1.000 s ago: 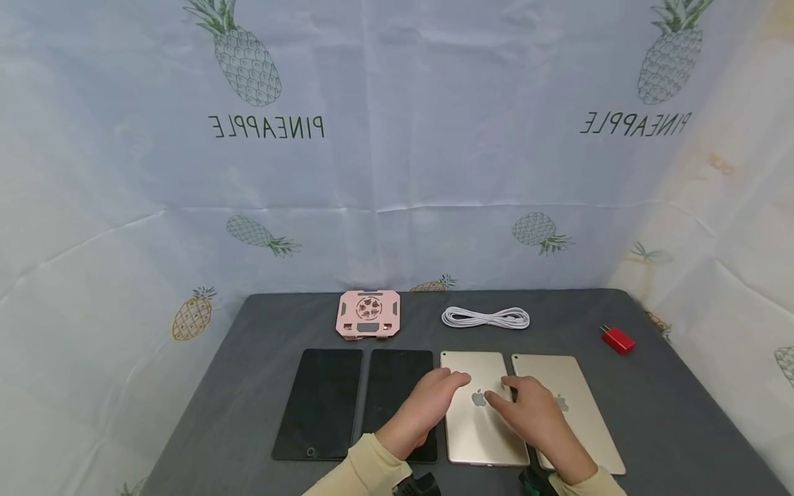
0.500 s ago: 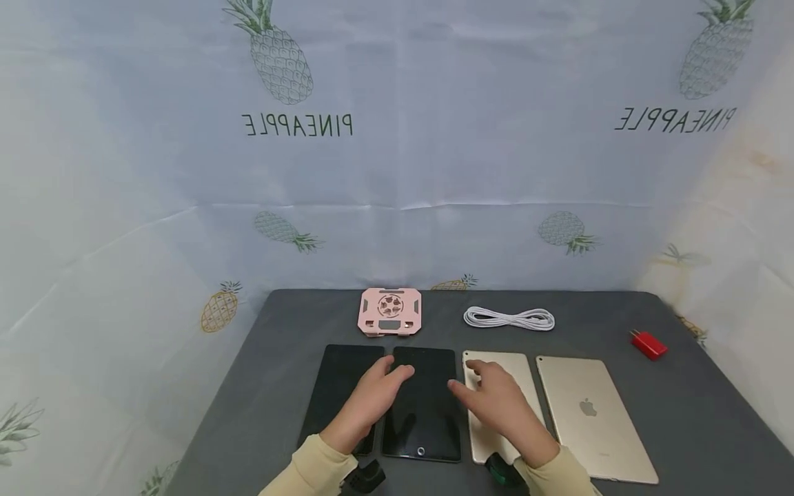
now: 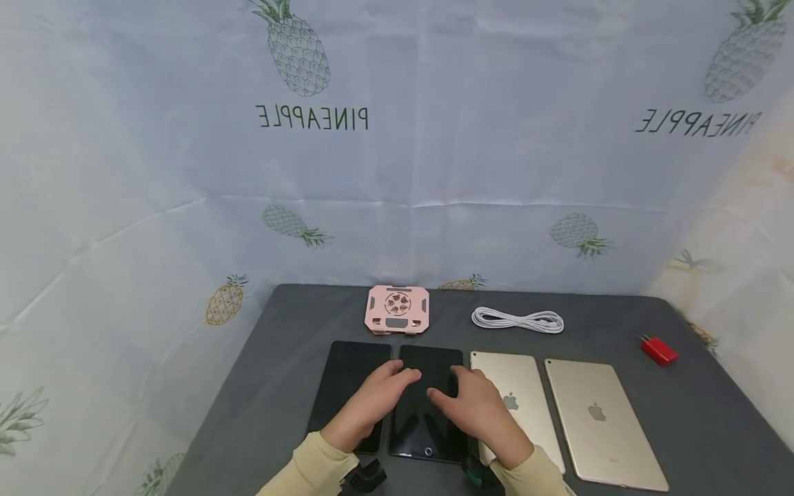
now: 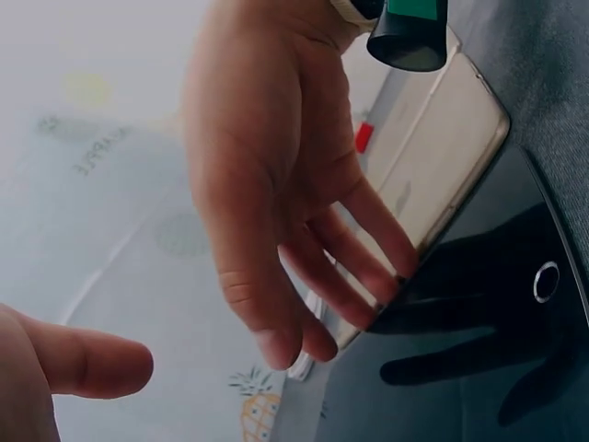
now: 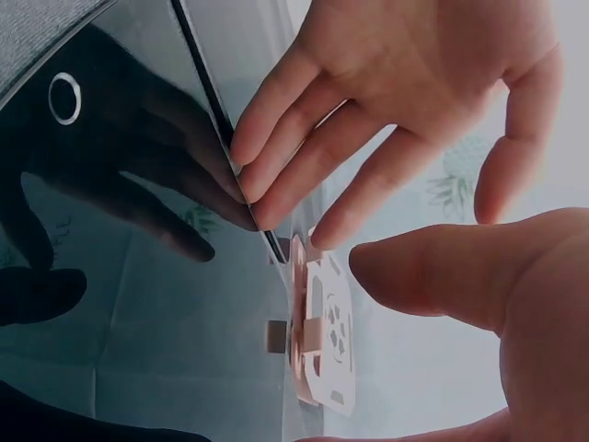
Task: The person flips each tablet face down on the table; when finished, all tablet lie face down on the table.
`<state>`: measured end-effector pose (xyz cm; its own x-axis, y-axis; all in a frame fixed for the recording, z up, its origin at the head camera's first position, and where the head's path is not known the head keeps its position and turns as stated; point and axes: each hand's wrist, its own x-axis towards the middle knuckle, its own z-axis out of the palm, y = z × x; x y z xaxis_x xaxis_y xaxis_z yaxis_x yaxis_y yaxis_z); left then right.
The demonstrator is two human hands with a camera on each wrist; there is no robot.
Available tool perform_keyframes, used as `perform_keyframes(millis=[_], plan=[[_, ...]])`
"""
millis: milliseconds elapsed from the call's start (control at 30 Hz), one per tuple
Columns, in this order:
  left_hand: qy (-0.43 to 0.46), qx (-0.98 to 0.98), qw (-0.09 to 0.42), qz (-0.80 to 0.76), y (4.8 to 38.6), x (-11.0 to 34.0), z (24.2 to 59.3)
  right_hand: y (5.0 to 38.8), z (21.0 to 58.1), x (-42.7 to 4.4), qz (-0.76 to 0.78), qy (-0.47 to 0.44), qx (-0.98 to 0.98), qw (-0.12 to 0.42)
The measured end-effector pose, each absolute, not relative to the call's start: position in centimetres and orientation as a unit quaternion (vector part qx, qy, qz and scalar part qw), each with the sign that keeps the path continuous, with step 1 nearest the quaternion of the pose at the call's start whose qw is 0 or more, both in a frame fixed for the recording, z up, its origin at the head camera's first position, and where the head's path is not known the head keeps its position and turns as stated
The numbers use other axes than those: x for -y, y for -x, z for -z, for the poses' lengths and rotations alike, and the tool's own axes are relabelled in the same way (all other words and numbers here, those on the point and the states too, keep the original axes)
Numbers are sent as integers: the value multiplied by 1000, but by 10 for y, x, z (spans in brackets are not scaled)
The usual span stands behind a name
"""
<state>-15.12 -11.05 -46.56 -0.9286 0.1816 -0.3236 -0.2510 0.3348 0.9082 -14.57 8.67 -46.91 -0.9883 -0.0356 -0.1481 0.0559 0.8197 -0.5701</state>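
Note:
Four tablets lie in a row: a black one [image 3: 347, 372] at the far left, a second black one [image 3: 428, 434] with its round button towards the front, a gold one [image 3: 521, 393] and another gold one [image 3: 608, 427] at the right, both backs up. My left hand [image 3: 372, 399] is over the gap between the two black tablets, and my right hand [image 3: 480, 410] is over the second black tablet's right edge. Both have relaxed, spread fingers and hold nothing. In the left wrist view the right hand [image 4: 276, 166] is reflected in the black screen [image 4: 460, 331]; contact cannot be told.
Behind the tablets on the dark grey table [image 3: 248, 413] lie a pink bracket-like stand [image 3: 397, 310] and a coiled white cable [image 3: 517, 320]. A red plug adapter [image 3: 659, 350] is at the right. A pineapple-print cloth [image 3: 409, 158] hangs behind the table.
Both hands have moved left across the tablets, the right one from the gold tablets to the second black one. The head view has shifted. The tablets stay in their row.

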Motion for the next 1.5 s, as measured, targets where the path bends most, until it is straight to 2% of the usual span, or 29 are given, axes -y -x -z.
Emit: perform_keyframes(millis=[567,1500], plan=[[43,-787,163,-593,153,108,469,145,472,-85,295,6,-954,60],[46,-720,192,-665,160,124,453,146,471,-87,321,12,-945,69]])
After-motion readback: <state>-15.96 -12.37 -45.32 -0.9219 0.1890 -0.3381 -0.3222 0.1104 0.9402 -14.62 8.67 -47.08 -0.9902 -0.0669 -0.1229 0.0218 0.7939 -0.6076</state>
